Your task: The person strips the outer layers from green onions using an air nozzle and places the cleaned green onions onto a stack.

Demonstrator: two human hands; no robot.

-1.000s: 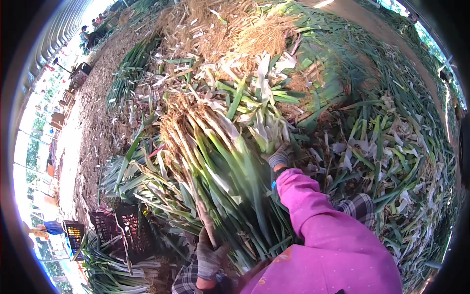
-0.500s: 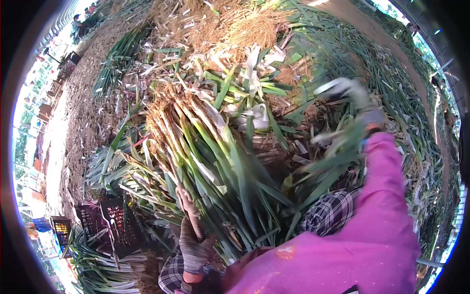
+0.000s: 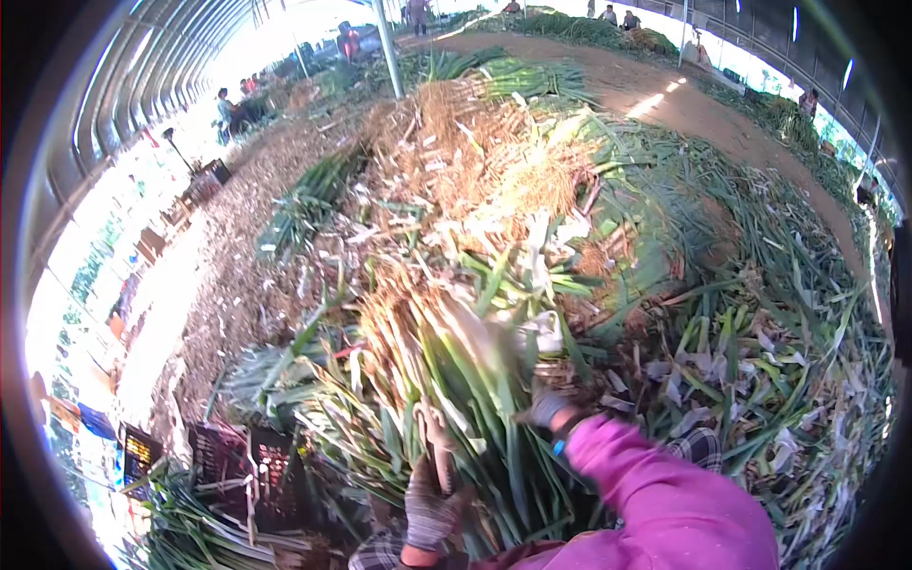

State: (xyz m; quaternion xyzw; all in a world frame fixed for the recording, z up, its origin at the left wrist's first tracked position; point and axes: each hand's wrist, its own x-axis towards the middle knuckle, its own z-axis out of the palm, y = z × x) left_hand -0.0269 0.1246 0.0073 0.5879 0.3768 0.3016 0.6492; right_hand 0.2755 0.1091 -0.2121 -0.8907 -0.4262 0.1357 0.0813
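Observation:
A bundle of leek-like green stalks (image 3: 475, 380) lies in front of me, its brown roots pointing up and away. My left hand (image 3: 432, 508), in a striped grey glove, is closed round a brownish stick-like piece (image 3: 442, 461) at the bundle's near left side. My right hand (image 3: 546, 408), gloved and blurred, is at the bundle's right edge; its fingers are smeared by motion, so whether it grips a stalk cannot be made out. A blue band (image 3: 560, 446) shows at the right wrist.
Leaf scraps (image 3: 731, 361) cover the ground at right, and dry roots (image 3: 541, 180) lie ahead. Dark plastic crates (image 3: 275, 470) stand at lower left beside more stalks (image 3: 190, 522). A metal post (image 3: 388, 47) rises at the back, where several people are visible.
My right hand swung out to the right with loose leaves and is now back beside the bundle without them. The view has tilted up. My left hand keeps its hold.

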